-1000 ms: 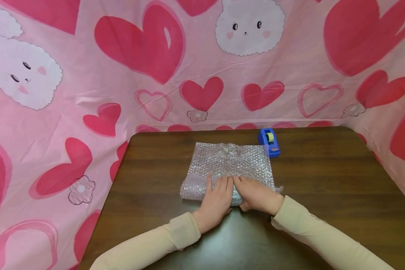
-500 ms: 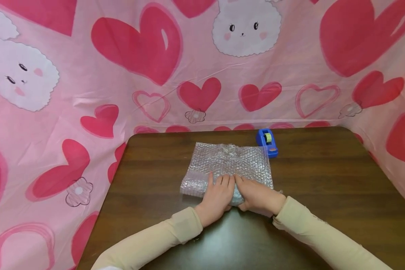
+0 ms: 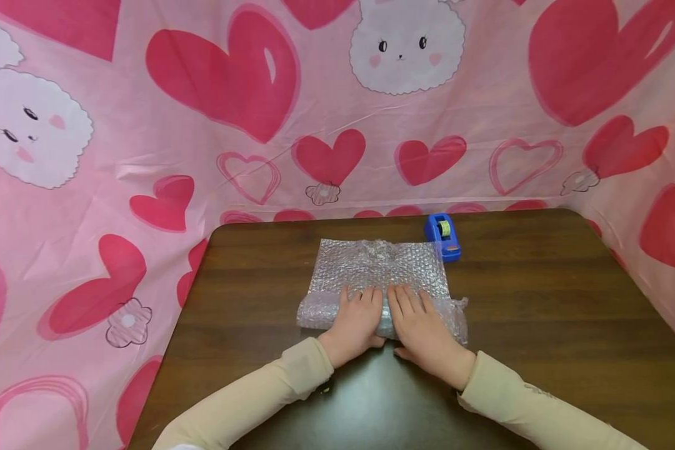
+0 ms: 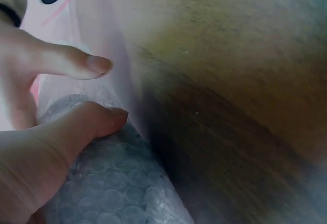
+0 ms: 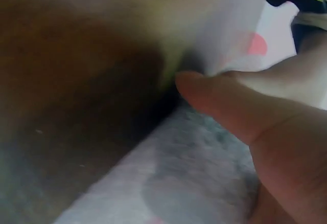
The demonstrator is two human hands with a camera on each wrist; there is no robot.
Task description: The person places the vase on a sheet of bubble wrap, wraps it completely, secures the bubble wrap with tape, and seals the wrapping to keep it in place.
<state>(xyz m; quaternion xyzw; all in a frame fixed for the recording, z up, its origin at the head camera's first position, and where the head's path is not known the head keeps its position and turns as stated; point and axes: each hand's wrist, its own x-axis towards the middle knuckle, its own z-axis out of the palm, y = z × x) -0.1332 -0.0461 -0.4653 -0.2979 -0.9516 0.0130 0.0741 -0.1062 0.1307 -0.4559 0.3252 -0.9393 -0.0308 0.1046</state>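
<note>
A sheet of clear bubble wrap (image 3: 382,265) lies on the table, its near end rolled into a thick cylinder (image 3: 315,312). Something pale blue-grey shows through the roll between the hands; its kind cannot be made out. My left hand (image 3: 355,322) rests on the roll left of its middle, fingers fairly straight over the top. In the left wrist view its thumb (image 4: 102,121) touches the bubbles on the near side. Beside it my right hand (image 3: 424,328) presses on the roll with fingers extended forward, thumb low at the near edge.
A blue tape dispenser (image 3: 443,237) with a roll of tape stands at the sheet's far right corner. Dark brown wood forms the tabletop (image 3: 540,281). A pink heart-printed cloth (image 3: 337,112) hangs behind and around the table.
My right hand has shifted from gripping the roll's side to lying on top with fingers spread forward. The roll's right end now shows beside it. My left hand stays nearly in place.
</note>
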